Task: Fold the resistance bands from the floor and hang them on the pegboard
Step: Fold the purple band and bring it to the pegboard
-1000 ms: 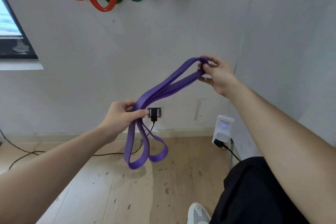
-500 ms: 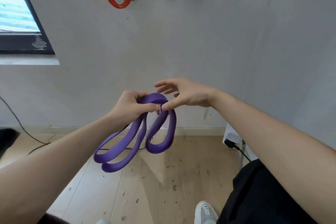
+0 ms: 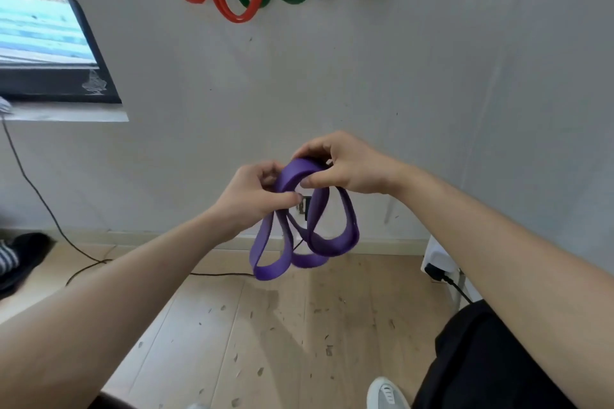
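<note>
While left hand (image 3: pixel 254 197) pinches purple band (image 3: pixel 297 171), right hand (image 3: pixel 349 166) grips its folded top; loops dangle.

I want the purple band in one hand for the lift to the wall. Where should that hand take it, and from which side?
Take the purple band at its gathered top bend, where the left hand and right hand pinch the stacked layers. Come from above, fingers over the bend: the loops hang free below and would likely spread if held lower.
</note>
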`<state>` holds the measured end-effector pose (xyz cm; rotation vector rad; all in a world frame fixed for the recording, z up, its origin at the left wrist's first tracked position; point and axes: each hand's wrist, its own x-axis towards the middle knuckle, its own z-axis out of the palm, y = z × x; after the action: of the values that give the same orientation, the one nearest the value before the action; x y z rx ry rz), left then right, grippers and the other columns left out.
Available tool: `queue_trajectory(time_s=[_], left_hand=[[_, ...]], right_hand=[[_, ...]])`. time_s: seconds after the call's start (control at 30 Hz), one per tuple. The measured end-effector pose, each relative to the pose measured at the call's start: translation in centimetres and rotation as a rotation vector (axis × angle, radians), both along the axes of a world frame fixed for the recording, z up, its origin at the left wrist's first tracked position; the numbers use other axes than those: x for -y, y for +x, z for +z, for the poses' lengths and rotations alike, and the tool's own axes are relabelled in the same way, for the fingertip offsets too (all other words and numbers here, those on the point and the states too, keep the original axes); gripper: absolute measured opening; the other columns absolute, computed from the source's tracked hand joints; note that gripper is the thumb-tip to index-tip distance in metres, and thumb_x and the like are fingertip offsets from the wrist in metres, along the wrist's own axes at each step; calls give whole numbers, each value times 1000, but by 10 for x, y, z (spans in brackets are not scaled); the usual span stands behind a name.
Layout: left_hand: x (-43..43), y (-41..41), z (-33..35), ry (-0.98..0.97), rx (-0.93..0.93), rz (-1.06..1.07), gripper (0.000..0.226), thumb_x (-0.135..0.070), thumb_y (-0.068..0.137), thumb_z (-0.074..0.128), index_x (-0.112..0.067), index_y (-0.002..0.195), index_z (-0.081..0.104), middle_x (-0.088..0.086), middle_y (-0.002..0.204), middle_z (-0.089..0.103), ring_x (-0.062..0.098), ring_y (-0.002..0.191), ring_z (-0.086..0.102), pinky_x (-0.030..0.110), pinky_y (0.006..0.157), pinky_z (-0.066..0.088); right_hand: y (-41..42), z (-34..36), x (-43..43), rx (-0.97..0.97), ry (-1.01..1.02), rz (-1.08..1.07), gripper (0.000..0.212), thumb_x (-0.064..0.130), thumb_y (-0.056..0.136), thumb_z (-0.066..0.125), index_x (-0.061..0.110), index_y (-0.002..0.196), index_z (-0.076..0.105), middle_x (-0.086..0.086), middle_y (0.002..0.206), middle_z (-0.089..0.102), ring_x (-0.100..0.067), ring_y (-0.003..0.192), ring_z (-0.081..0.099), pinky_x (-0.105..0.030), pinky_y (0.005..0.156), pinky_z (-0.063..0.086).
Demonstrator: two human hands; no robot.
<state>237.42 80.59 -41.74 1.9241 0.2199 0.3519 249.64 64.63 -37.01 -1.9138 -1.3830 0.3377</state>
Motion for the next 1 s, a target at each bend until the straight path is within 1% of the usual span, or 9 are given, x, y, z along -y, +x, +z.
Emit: queue_trajectory(time_s=[0.1, 0.27, 0.4, 0.5, 0.63, 0.73, 0.8, 0.87, 1.0], left_hand=[[2, -2, -5, 77, -40, 2, 18, -1, 82, 80, -7, 97, 70, 2, 80, 71, 3, 66, 68, 17, 66, 55], [-8, -6, 2, 31, 18, 9, 26, -12, 86, 80, -16, 110, 71, 12, 90, 76, 27, 84, 74, 32, 84, 60], [-9, -6, 15, -94, 90, 39, 28, -11, 86, 80, -13, 113, 71, 7, 87, 75, 24, 79, 73, 32, 79, 60], [-5, -5, 24, -147, 115, 58, 24, -11, 88, 77, -9, 111, 73, 6, 84, 73, 21, 78, 70, 36, 84, 60], [12, 5, 42, -213, 163, 46, 19, -15, 89, 76, -8, 108, 75, 6, 80, 70, 20, 77, 64, 34, 83, 55], [25, 16, 59, -254, 184, 7, 19, -15, 91, 74, -5, 106, 75, 5, 80, 68, 19, 76, 62, 30, 78, 55], [30, 24, 76, -294, 204, -17, 19, -15, 92, 72, 0, 104, 73, 5, 78, 64, 20, 75, 58, 32, 79, 52], [34, 33, 99, -305, 222, -34, 16, -16, 92, 71, -1, 100, 73, 5, 77, 60, 21, 73, 55, 34, 81, 51], [42, 50, 151, -273, 288, -51, 17, -16, 92, 72, -1, 100, 73, 6, 80, 57, 19, 71, 54, 34, 79, 51]], right_hand=[[2, 6, 4, -19, 114, -21, 26, 5, 86, 74, 9, 111, 69, -3, 100, 74, -8, 89, 67, -17, 82, 49], [20, 10, 21, -166, 316, -156, 23, 4, 91, 69, 6, 114, 67, -1, 94, 70, -5, 84, 64, -19, 82, 51], [34, 1, 36, -282, 138, -175, 28, 8, 91, 69, 9, 119, 64, -16, 106, 72, -17, 91, 68, -26, 86, 55], [33, -5, 40, -268, -68, -125, 27, 9, 88, 73, 12, 114, 65, -11, 106, 74, -23, 97, 71, -31, 87, 58], [22, -8, 30, -318, -98, -58, 27, 13, 87, 75, 6, 110, 64, -15, 108, 71, -30, 103, 69, -44, 94, 56], [17, 2, 31, -398, 55, -65, 27, 16, 87, 75, 7, 110, 66, -12, 110, 71, -24, 104, 69, -40, 99, 53], [17, 12, 34, -456, 195, -80, 25, 14, 88, 75, 9, 111, 67, -8, 105, 72, -21, 101, 69, -38, 98, 53], [18, 25, 38, -507, 339, -116, 25, 13, 88, 74, 10, 112, 69, -7, 103, 73, -25, 103, 69, -43, 99, 53], [25, 58, 46, -533, 573, -186, 22, 9, 88, 72, 7, 110, 69, -20, 103, 72, -34, 98, 70, -50, 97, 54]])
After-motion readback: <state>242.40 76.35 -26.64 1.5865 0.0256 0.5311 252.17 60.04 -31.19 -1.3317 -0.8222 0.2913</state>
